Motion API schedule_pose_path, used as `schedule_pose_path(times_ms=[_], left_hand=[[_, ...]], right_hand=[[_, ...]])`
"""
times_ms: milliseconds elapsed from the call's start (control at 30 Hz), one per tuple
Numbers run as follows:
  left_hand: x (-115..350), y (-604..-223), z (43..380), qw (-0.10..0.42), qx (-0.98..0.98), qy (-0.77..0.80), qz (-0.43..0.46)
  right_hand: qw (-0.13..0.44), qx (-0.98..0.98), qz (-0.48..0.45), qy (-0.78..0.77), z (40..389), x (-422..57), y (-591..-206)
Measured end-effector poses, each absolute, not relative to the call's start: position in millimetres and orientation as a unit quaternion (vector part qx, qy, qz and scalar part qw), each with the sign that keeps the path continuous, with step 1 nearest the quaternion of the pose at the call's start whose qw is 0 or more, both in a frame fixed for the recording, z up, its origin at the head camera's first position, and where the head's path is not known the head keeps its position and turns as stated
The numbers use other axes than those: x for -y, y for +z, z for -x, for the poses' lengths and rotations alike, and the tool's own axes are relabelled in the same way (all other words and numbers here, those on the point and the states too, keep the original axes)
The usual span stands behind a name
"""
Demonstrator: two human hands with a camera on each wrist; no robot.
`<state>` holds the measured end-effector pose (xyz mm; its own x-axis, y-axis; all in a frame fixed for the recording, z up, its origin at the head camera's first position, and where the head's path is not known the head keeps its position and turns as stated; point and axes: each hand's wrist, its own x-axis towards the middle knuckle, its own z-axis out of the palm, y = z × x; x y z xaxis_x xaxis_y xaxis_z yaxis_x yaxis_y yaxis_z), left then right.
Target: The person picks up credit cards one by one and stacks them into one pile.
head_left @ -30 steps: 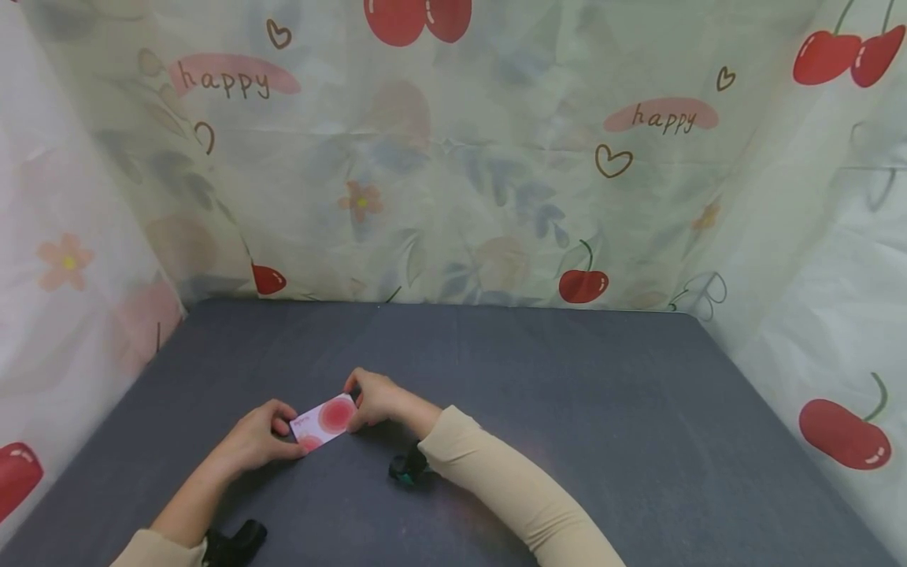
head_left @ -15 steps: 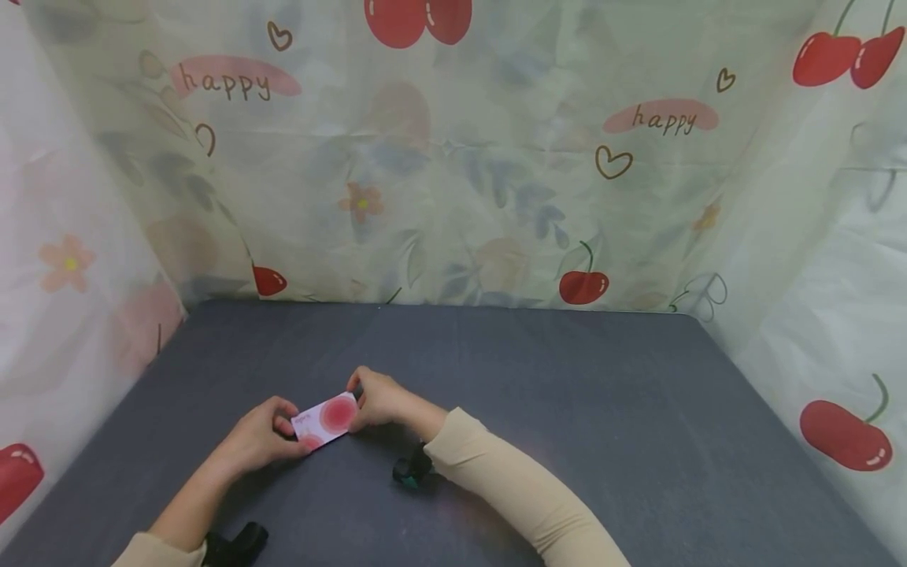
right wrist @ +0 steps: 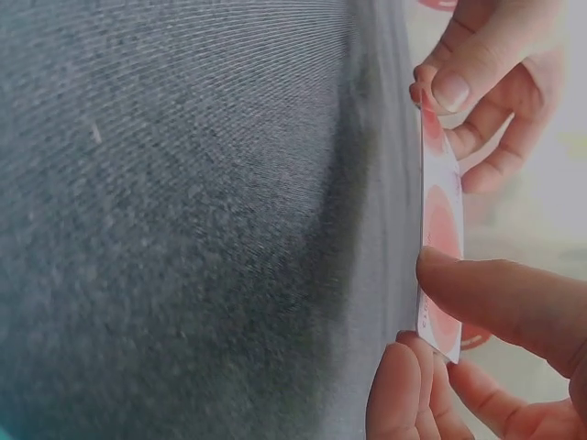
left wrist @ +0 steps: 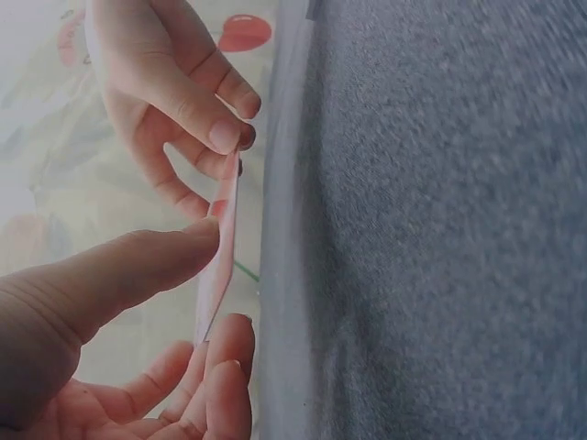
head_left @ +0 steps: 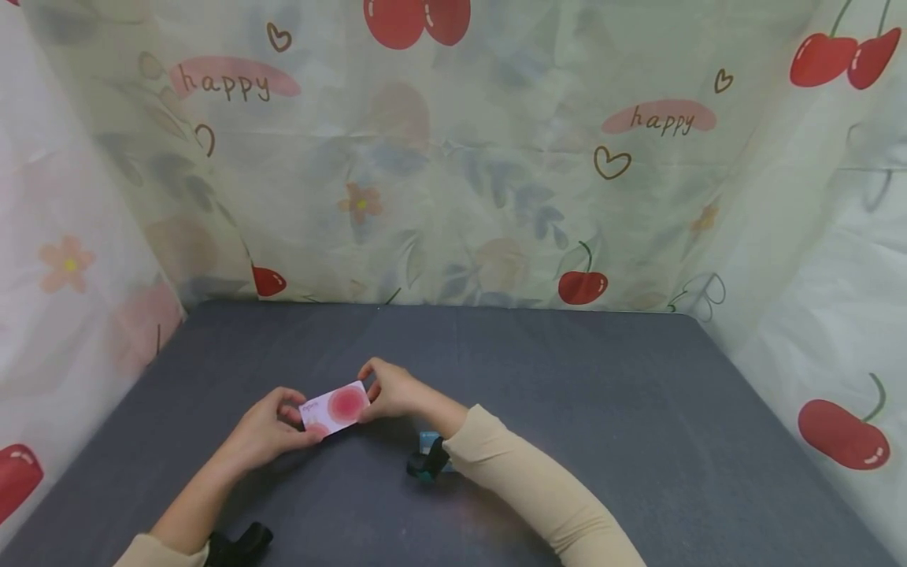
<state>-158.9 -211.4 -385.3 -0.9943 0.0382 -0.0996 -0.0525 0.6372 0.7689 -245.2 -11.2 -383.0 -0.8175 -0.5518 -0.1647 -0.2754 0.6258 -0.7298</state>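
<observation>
A thin pale pink card (head_left: 336, 407) with darker red circles is held above the table, tilted up toward the right in the head view. My left hand (head_left: 269, 426) pinches its left end between thumb and fingers. At the opposite end, my right hand (head_left: 394, 389) pinches the right edge the same way. From the left wrist view the card (left wrist: 220, 252) appears nearly edge-on, with the right hand (left wrist: 174, 92) beyond. Seen from the right wrist, the card's printed face (right wrist: 442, 215) lies at a slant, the left hand (right wrist: 509, 78) at its far end.
The dark grey table (head_left: 567, 394) is bordered by a cherry-printed curtain (head_left: 453, 181) at the back and sides. A small light blue item (head_left: 428, 441) shows partly behind the black camera mount (head_left: 427, 463) on the right wrist; its kind is unclear.
Both hands have shifted slightly up and to the right in the head view, carrying the card along. A light blue item has come into sight beside the right wrist.
</observation>
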Motion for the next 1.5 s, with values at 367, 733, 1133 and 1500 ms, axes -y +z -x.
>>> schedule_pose_path(times_ms=[367, 733, 1133, 1500], left_hand=[[204.2, -383.0, 159.6, 0.052, -0.881, 0.470, -0.003], [195.7, -381.1, 158.6, 0.060, -0.878, 0.474, -0.014], [191.0, -380.9, 157.8, 0.063, -0.874, 0.482, -0.018], [185.8, -382.8, 158.5, 0.064, -0.866, 0.496, -0.024]], right_hand=[[0.186, -0.873, 0.237, -0.383, 243.7, -2.1, -374.4], [0.188, -0.862, 0.245, -0.403, 234.7, -14.0, -370.4], [0.189, -0.855, 0.246, -0.415, 228.3, -22.8, -368.7], [0.180, -0.860, 0.249, -0.408, 223.1, -32.5, -363.5]])
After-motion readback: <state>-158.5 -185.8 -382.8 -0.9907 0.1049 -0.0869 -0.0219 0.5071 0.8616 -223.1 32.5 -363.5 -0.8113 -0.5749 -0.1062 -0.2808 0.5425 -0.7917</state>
